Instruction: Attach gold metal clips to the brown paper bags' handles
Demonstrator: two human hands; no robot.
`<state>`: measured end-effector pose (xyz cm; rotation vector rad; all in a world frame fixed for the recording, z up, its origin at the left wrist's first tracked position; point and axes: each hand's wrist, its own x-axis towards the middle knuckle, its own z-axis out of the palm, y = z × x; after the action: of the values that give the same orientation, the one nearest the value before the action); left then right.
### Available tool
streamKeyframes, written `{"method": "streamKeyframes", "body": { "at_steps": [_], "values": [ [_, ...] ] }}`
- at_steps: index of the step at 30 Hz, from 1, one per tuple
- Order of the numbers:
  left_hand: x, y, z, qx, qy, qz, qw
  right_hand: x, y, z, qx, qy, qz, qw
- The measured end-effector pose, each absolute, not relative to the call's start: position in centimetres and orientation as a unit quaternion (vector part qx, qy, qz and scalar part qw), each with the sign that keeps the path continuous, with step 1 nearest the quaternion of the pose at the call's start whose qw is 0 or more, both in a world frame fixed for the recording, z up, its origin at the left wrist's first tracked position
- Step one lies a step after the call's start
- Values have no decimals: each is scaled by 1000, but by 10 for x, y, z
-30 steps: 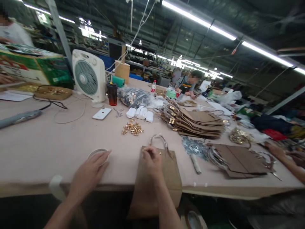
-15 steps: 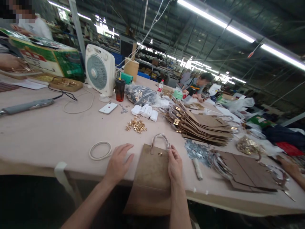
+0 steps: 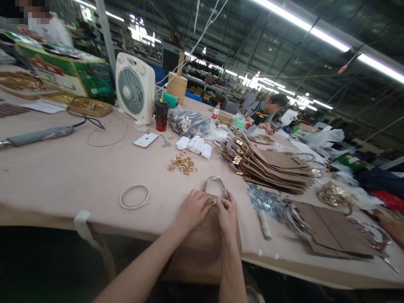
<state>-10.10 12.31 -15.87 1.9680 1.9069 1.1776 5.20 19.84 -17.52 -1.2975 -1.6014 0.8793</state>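
Head view shows both hands on a brown bag that lies at the near table edge and hangs partly over it. Left hand rests on the bag's top, fingers bent toward a small gold clasp. Right hand pinches at the same clasp with its fingertips. Bag's handle lies flat on the table just beyond the hands. A white ring is to the left, a pile of gold pieces further back.
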Motion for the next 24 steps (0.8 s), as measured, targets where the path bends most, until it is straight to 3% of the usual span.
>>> {"method": "streamKeyframes", "body": {
  "at_steps": [16,24],
  "values": [
    [-103,124,-160,654,628,412,89,44,198,-174,-518,-655,305,457],
    [-105,121,-155,654,627,414,90,66,201,-171,-470,-673,357,446]
  ]
}}
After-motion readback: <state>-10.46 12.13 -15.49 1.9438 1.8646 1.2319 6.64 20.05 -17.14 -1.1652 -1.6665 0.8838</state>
